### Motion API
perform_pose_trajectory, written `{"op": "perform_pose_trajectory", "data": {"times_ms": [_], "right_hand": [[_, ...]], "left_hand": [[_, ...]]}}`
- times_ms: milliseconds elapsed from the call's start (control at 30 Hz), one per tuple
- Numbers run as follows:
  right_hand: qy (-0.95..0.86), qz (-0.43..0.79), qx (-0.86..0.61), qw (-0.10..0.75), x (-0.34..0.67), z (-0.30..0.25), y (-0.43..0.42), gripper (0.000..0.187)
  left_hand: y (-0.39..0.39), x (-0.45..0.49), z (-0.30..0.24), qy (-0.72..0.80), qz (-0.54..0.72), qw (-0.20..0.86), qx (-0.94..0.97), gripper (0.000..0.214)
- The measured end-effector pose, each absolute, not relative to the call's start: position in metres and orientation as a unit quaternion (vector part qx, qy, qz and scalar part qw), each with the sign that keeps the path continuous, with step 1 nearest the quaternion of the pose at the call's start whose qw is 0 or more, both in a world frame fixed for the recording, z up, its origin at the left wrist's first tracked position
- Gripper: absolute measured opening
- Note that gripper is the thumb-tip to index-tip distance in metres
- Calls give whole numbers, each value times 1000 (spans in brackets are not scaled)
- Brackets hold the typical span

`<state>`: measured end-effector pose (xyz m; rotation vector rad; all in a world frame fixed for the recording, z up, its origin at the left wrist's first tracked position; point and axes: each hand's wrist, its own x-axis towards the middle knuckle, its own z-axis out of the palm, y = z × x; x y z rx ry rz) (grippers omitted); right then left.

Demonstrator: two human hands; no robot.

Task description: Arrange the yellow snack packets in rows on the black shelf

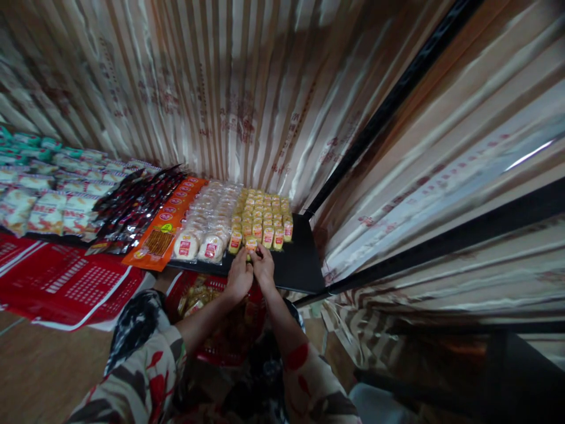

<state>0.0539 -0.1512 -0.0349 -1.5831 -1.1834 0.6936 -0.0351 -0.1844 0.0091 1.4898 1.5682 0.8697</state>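
Observation:
At the front edge of a black shelf (304, 253), my left hand (239, 275) and my right hand (263, 268) are close together. Their fingers pinch a small yellow wrapped snack packet (251, 243) from both sides, at the front of a block of similar packets (265, 209). Just left of that block lie rows of round white crackers in clear wrappers (212, 246). Under my forearms a red basket (216, 356) holds more yellow packets (198, 297), partly hidden by my arms.
Farther left on the shelf are an orange snack bag (154, 241), dark shiny packets (132, 206) and white bags (48, 209). A red printed sheet (66, 282) hangs below. Black metal posts (353, 156) rise on the right, before a striped curtain (212, 88).

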Motion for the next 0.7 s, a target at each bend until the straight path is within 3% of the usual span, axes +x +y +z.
{"op": "perform_pose_trajectory", "data": {"times_ms": [167,567,700], "right_hand": [[-521,239,-684,452,50,-34,-138,33],[-488,254,-658,513,40,-43,-137,28],[-510,234,-663,497,39,-41,-135,28]], "left_hand": [[-178,-36,3,618,332,405,587,48],[-176,-43,-5,590,341,344,646,47],[-174,-43,-8,588,334,323,662,47]]}}
